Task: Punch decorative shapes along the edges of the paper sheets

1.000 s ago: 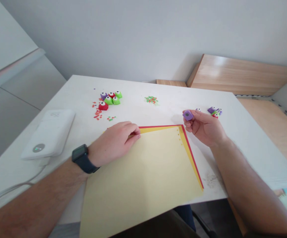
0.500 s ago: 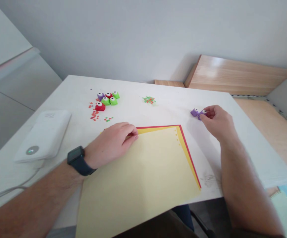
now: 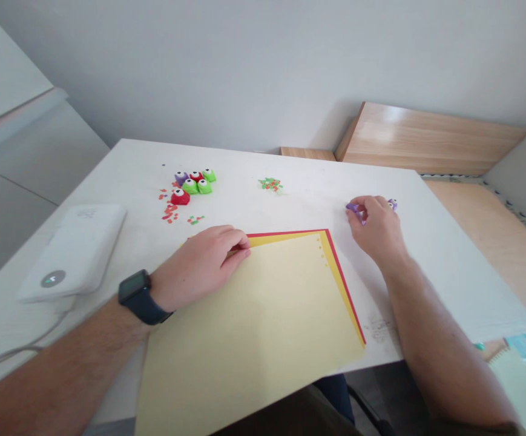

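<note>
My left hand, with a dark watch on its wrist, is curled with its fingertips pressed on the top left of a stack of pale yellow, orange and red paper sheets. My right hand lies on the white table to the right of the stack, fingers closed over a small purple punch. Another purple punch peeks out just behind the hand. The rest of that cluster is hidden by my hand.
A cluster of small green, red and purple punches sits at the back left, with red and green paper scraps around it and another scrap pile mid-table. A white device with a cable lies at left. Wooden boards stand behind.
My right hand carried the purple punch from above the paper's corner out to the right and lowered it onto the table among the other punches. The left hand stayed on the paper.
</note>
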`<action>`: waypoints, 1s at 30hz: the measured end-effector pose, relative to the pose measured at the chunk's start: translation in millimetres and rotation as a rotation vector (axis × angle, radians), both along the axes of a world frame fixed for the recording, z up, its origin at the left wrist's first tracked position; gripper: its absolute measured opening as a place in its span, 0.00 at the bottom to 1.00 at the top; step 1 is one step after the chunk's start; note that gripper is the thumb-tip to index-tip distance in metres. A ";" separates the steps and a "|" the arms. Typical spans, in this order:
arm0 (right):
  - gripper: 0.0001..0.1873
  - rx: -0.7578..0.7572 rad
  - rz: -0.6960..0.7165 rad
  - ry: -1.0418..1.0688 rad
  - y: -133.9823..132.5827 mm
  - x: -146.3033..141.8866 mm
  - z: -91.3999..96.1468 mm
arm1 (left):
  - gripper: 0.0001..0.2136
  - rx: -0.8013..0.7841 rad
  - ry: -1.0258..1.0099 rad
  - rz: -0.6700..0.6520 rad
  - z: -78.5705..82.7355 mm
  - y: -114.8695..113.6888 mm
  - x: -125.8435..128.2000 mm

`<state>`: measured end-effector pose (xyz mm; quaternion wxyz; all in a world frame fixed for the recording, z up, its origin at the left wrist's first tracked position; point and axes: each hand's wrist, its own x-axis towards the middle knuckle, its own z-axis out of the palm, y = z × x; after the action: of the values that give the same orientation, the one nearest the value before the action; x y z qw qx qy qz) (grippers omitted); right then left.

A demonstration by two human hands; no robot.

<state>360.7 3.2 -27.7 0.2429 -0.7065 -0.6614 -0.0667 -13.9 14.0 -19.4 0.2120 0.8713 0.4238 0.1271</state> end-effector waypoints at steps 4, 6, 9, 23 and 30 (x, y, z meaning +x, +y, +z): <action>0.15 -0.100 0.253 0.070 1.2 -22.7 -9.7 | 0.10 0.000 0.002 -0.003 0.6 -0.4 0.0; 0.16 -0.138 0.286 0.057 3.7 -29.2 -14.1 | 0.10 -0.001 0.005 0.001 1.0 -0.7 -0.1; 0.17 -0.154 0.286 0.040 7.9 -31.5 -17.3 | 0.10 -0.003 0.007 0.004 1.1 -0.9 0.0; 0.11 -0.168 0.190 0.136 20.3 -30.8 -17.9 | 0.10 -0.003 0.008 0.002 2.0 -1.5 0.1; 0.09 -0.197 0.199 0.045 27.7 -32.1 -21.0 | 0.10 -0.002 0.011 0.001 1.9 -1.6 0.5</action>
<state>328.6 30.9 -48.7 0.1926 -0.6591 -0.7259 0.0387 -13.4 12.4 -17.5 0.2106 0.8716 0.4254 0.1222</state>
